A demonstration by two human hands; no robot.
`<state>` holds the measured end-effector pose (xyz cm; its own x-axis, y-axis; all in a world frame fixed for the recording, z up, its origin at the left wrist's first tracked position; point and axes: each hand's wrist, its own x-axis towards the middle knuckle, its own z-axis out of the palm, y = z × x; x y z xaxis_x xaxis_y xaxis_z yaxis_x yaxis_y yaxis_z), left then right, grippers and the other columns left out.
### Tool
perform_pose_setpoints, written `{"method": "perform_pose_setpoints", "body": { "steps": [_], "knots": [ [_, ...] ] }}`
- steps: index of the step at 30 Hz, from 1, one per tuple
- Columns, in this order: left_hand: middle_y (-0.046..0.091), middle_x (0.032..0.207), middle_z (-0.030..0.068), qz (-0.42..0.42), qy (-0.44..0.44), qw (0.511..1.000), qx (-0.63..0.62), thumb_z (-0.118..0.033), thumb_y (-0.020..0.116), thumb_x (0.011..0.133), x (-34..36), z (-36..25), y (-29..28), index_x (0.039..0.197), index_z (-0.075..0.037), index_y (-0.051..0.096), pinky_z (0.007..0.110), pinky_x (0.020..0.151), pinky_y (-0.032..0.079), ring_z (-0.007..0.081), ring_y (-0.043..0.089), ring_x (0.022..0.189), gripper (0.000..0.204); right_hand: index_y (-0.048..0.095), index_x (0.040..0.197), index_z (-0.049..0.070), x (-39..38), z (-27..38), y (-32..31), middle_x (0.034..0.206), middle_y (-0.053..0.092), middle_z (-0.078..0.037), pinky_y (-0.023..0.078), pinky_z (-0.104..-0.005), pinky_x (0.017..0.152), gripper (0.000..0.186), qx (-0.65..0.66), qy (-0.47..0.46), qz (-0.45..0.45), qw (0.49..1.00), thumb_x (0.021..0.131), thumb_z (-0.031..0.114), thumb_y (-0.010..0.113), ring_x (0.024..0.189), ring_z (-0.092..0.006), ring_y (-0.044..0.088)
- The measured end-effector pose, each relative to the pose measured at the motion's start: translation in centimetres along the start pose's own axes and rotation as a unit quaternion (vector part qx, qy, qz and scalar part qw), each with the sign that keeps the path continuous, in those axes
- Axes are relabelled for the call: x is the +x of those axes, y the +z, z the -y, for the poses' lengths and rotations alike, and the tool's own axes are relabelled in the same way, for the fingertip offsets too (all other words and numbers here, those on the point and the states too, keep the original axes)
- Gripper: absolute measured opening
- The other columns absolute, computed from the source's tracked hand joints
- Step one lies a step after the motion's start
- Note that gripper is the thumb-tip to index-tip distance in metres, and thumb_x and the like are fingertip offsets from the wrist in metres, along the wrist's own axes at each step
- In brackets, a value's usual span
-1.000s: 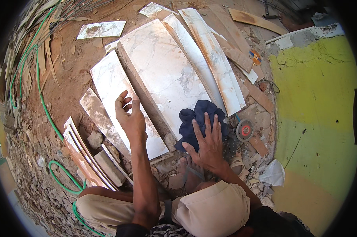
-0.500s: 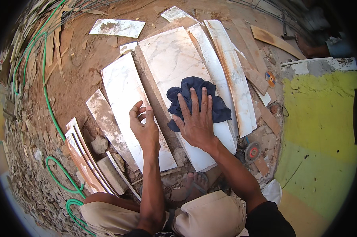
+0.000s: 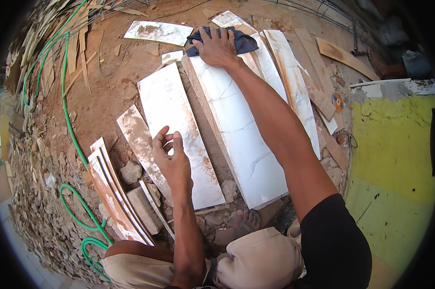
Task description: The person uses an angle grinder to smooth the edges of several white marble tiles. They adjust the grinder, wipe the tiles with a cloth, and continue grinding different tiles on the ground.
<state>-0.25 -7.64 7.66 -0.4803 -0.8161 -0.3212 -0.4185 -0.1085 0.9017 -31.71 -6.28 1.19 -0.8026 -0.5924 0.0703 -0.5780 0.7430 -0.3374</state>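
My right hand (image 3: 215, 47) lies with fingers spread on a dark navy cloth (image 3: 245, 43), at the far end of a large white, grey-veined tile (image 3: 241, 139). My left hand (image 3: 171, 156) has loosely curled, parted fingers with nothing visible in them, over a narrower white tile (image 3: 164, 96) with rusty dirt along its edge. A dirt-stained tile strip (image 3: 140, 139) lies left of that tile, and more long stained tiles (image 3: 292, 72) lie to the right of the large one.
Stacked tile strips (image 3: 114, 197), a green hose (image 3: 68, 111) and rubble (image 3: 44, 192) are at the left. At the right are a painted yellow-green slab (image 3: 390, 164), a small orange disc (image 3: 337, 101), a wooden plank (image 3: 342, 55) and another person's leg (image 3: 381, 62) at the upper edge.
My right hand has pushed the cloth forward, from the near part of the large tile to its far end, with the arm now stretched out. My left hand stays curled over the narrower tile.
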Motion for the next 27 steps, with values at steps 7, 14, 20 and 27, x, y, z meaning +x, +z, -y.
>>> {"method": "perform_pose_setpoints", "body": {
  "steps": [7,14,20,27],
  "knots": [
    [0.059,0.104,0.0034,-0.039,0.027,0.995,-0.088,-0.018,0.066,0.100,-0.8,-1.4,-0.7,0.132,0.000,0.060,0.030,0.081,0.047,0.0119,0.053,0.091,0.038,0.044,0.150,0.003,8.5,-8.1,-10.8,0.129,0.066,-0.021,0.054,-0.0417,0.097,0.056,0.429,0.105,-0.177,0.879,0.106,0.034,0.057,0.115,-0.0311,0.066],
    [0.059,0.112,0.0033,-0.035,0.024,0.993,-0.106,-0.023,0.067,0.101,0.3,-1.0,-1.8,0.129,-0.007,0.063,0.037,0.091,0.050,0.0140,0.057,0.103,0.032,0.054,0.141,0.001,-19.4,0.5,-19.1,0.128,0.065,-0.017,0.052,-0.0363,0.101,0.047,0.328,-0.034,-0.241,0.913,0.099,0.015,0.070,0.115,-0.0246,0.065],
    [0.058,0.109,0.0012,-0.036,0.023,0.989,-0.142,-0.020,0.068,0.100,0.8,-1.3,-2.3,0.130,-0.008,0.062,0.034,0.088,0.048,0.0111,0.055,0.097,0.033,0.045,0.154,0.012,-37.1,2.3,-8.4,0.159,0.040,-0.016,0.035,-0.0571,0.118,0.077,0.063,-0.046,0.075,0.994,0.085,0.015,0.079,0.147,-0.0412,0.036],
    [0.058,0.108,-0.0010,-0.032,0.012,0.989,-0.144,-0.021,0.070,0.099,1.2,-0.5,-2.2,0.129,-0.009,0.063,0.033,0.089,0.047,0.0102,0.055,0.098,0.033,0.043,0.152,0.004,-21.6,3.3,-1.1,0.159,0.039,-0.019,0.028,-0.0583,0.121,0.063,0.055,-0.098,-0.059,0.992,0.097,0.025,0.066,0.149,-0.0435,0.031]
  ]
}}
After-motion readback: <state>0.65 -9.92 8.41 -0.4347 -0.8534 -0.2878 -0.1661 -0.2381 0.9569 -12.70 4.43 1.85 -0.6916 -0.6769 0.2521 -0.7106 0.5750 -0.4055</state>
